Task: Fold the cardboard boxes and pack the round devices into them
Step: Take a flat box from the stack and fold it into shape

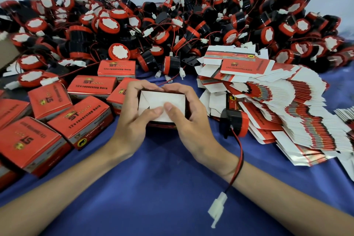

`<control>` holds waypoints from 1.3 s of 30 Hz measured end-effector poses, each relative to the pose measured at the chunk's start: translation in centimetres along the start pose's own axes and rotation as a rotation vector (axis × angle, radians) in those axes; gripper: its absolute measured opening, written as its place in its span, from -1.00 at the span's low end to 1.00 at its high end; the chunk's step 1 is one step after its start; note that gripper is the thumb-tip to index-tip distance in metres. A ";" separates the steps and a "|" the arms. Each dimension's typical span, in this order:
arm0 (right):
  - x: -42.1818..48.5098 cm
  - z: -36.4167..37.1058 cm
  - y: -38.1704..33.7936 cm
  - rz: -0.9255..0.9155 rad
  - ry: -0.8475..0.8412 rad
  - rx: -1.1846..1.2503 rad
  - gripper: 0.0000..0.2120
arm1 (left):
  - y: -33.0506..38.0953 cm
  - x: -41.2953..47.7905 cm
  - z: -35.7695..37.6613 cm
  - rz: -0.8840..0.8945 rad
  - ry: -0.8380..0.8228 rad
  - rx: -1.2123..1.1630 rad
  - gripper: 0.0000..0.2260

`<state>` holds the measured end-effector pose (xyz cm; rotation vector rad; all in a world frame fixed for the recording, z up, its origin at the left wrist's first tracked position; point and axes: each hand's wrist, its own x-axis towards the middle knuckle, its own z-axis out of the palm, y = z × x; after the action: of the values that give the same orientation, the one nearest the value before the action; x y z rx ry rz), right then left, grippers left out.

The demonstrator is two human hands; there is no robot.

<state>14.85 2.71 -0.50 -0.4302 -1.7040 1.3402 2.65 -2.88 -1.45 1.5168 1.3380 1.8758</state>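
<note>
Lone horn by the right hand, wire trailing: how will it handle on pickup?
The round device seems to lie on its curved side, so a nudge might roll it. Its wire looks floppy and drapes over the right wrist, so it may snag. The white connector would likely dangle.

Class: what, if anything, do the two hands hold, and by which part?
The left hand and right hand grip one cardboard box by its ends; both thumbs press its white flaps.
</note>
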 end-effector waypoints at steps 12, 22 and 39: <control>-0.2 0.2 0.0 0.045 -0.018 0.121 -0.70 | 0.6 0.0 0.8 0.102 0.109 0.254 -0.80; -0.5 0.1 0.2 0.069 -0.036 0.112 -0.68 | 0.3 0.4 -0.4 0.477 -0.013 0.764 -0.74; -0.9 0.5 0.3 -0.173 0.035 -0.566 -0.15 | -0.5 0.6 -0.9 0.324 -0.181 0.715 -0.35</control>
<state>14.89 1.86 -1.17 -0.6023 -2.0305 0.7075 1.52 -2.54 -1.52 2.3015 1.8771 1.4242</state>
